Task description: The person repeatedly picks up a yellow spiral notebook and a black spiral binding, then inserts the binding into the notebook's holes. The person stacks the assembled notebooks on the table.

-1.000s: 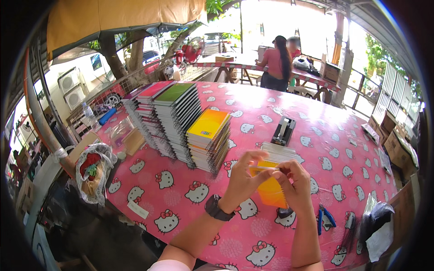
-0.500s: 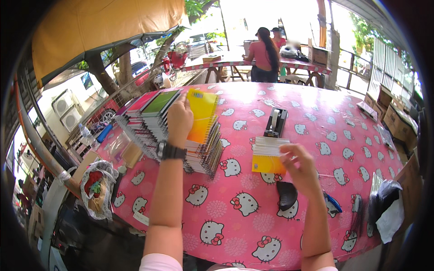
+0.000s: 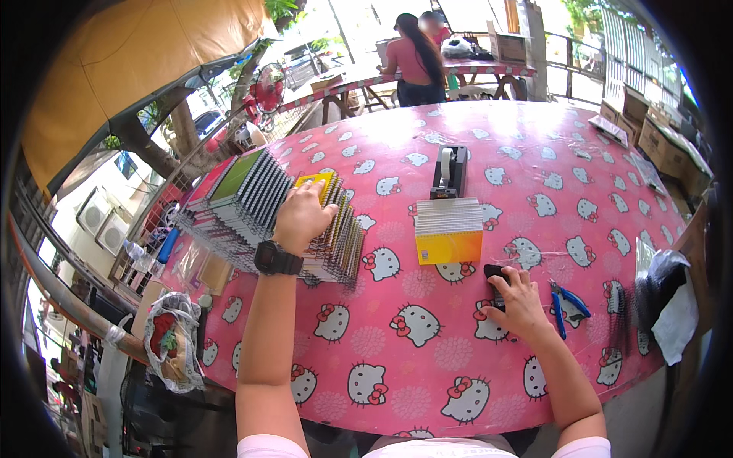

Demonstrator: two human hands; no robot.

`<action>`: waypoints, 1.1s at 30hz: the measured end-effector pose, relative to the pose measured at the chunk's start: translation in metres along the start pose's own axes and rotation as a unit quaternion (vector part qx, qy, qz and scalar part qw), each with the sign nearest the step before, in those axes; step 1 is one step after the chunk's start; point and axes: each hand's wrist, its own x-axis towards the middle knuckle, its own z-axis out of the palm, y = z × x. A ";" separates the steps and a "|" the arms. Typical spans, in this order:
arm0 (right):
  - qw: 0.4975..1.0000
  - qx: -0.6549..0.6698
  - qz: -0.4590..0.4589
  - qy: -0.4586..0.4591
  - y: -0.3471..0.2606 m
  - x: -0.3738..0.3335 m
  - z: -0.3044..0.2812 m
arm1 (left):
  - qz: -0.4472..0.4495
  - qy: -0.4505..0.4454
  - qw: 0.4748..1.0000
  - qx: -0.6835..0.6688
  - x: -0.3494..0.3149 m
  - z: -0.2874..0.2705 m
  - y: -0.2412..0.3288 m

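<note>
1. Head view: the fingers (image 3: pixel 309 200) of the left hand (image 3: pixel 303 217) curl together over the yellow-covered top notebook (image 3: pixel 319 182) of a fanned stack of spiral notebooks (image 3: pixel 259 210) at the table's left side.
2. The right hand (image 3: pixel 519 301) lies flat, fingers spread, on a small black object (image 3: pixel 495 272) just left of blue-handled pliers (image 3: pixel 566 301).
3. Between the hands lies a small stack with a yellow-orange cover (image 3: pixel 449 231), with a black tape dispenser (image 3: pixel 449 172) behind it, all on the pink cat-print tablecloth (image 3: pixel 397 343).
4. Cardboard boxes (image 3: pixel 657 137) stand at the far right.
</note>
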 end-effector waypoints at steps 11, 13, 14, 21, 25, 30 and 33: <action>0.947 0.190 0.086 0.243 0.060 -0.002 -0.049 | 0.277 0.151 0.923 -0.222 -0.030 0.098 0.142; 0.941 0.192 0.127 0.247 0.067 -0.012 -0.058 | 0.310 0.213 0.911 -0.171 -0.028 0.133 0.161; 0.938 0.186 0.143 0.255 0.077 -0.022 -0.060 | 0.305 0.204 0.912 -0.183 -0.023 0.145 0.161; 0.900 -0.138 0.331 0.247 0.159 -0.112 -0.055 | 0.253 0.164 0.915 -0.270 -0.013 0.146 0.157; 0.896 -0.152 0.374 0.184 0.181 -0.114 -0.045 | 0.197 0.072 0.900 -0.382 -0.028 0.108 0.143; 0.899 -0.106 0.353 0.237 0.181 -0.106 -0.041 | 0.182 -0.049 0.895 -0.404 -0.073 0.088 0.126; 0.902 -0.081 0.277 0.320 0.172 -0.094 -0.058 | 0.221 0.002 0.883 -0.414 -0.098 0.109 0.126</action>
